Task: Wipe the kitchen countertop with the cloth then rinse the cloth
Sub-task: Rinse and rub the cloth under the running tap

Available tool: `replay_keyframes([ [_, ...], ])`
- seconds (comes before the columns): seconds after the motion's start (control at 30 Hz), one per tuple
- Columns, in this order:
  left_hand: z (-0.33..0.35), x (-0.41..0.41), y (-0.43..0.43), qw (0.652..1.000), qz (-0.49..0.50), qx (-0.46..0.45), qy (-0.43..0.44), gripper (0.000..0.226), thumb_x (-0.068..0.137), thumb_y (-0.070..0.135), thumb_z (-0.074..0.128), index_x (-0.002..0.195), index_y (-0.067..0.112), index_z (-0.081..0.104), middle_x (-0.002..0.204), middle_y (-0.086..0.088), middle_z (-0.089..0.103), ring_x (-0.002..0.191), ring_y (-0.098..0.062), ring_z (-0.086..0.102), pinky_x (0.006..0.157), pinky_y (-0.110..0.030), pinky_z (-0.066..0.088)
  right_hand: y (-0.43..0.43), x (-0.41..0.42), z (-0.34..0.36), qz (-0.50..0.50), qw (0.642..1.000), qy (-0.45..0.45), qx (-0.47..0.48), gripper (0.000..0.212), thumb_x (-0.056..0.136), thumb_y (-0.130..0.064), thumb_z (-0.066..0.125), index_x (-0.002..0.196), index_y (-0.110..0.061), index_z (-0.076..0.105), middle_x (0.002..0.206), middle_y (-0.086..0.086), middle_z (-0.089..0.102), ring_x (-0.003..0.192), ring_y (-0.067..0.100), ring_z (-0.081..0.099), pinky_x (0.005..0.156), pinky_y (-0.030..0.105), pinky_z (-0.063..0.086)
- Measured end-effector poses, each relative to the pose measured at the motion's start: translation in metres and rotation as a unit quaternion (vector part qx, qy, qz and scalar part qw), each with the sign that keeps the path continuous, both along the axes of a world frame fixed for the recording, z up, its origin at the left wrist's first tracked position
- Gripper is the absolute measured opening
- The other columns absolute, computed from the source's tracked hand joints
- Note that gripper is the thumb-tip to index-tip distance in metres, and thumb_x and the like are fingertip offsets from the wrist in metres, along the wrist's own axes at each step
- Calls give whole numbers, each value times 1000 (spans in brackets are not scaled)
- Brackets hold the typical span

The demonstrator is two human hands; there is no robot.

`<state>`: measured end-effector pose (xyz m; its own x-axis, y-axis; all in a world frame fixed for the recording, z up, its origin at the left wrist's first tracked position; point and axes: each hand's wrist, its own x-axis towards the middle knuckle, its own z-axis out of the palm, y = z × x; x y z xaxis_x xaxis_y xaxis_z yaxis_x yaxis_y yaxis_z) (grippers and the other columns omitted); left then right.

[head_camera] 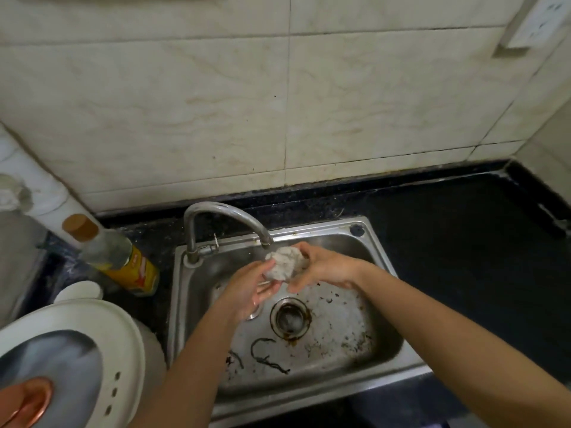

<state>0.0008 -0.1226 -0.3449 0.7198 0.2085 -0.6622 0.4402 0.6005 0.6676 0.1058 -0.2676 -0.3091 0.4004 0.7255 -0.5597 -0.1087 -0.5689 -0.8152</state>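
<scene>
cloth (282, 263): wadded, soft, likely wet and light; your left hand (250, 288) cups it, right hand (321, 267) grips it under the faucet (228, 217). squeeze the whole wad.

I can read no word for certain. The bottle (115, 254) on the worktop (448, 242), left of the sink (309, 227), wears a yellow label (136, 269) with red print, too blurred for me to make out. The marks on the wall socket (537, 23), far right, are blurred too.
</scene>
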Motion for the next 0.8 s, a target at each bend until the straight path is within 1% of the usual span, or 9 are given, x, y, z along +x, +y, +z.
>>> replay_keyframes([
  [0.07,6,0,0,1000,-10,29,-7,28,91,18,61,114,3,61,114,-17,66,101,-25,65,70,-28,56,0,-6,2,109,979,-165,-53,82,65,-11,84,129,-19,34,119,0,49,111,16,51,95,30,47],
  [0.2,15,-4,1,1000,-23,4,-11,31,93,26,54,113,3,62,109,-16,69,98,-26,67,74,-33,57,4,-12,7,181,885,-423,-67,46,79,-16,70,116,-19,43,114,4,44,106,24,52,77,27,39],
  [0.33,18,-14,8,994,-61,-87,-7,45,88,22,50,123,-6,56,112,-19,58,92,-30,64,66,-32,58,0,-10,13,267,782,-561,-45,35,90,-17,58,122,-15,45,120,9,41,102,25,50,70,30,37],
  [0.47,28,-21,12,970,-187,-155,-21,56,76,15,57,126,-9,52,126,-32,55,93,-34,67,60,-30,58,0,-13,23,358,704,-612,-34,30,95,-15,49,124,-15,43,111,12,49,95,29,56,69,36,42],
  [0.53,35,-19,8,950,-293,-106,-19,44,76,18,62,116,0,61,106,-19,67,75,-17,67,49,-17,50,1,-14,33,378,669,-640,0,29,91,-10,49,120,-11,49,102,15,54,85,30,57,64,36,41],
  [0.6,42,-16,-1,926,-376,-16,6,8,85,18,61,88,13,66,72,2,59,54,-2,49,39,-9,31,0,-14,35,381,624,-680,46,26,80,-6,52,105,-8,59,84,12,58,66,26,57,55,33,41],
  [0.67,45,-10,-8,909,-406,85,35,23,88,16,59,68,21,50,58,7,41,46,-2,32,38,-12,20,-2,-7,31,382,588,-711,51,22,71,-5,60,93,-9,62,73,8,59,56,23,57,51,31,46],
  [0.73,46,-6,-16,878,-414,235,39,24,83,18,61,66,20,45,57,4,41,46,-7,33,42,-19,26,-2,-1,30,388,575,-720,10,22,68,-5,71,88,-9,63,67,6,60,51,23,58,43,29,46],
  [0.8,47,-4,-20,796,-420,435,13,23,82,24,60,64,16,48,60,0,49,53,-15,46,51,-27,34,-1,-1,36,408,576,-708,-44,16,76,-11,71,90,-10,64,67,5,60,51,23,57,43,27,37],
])
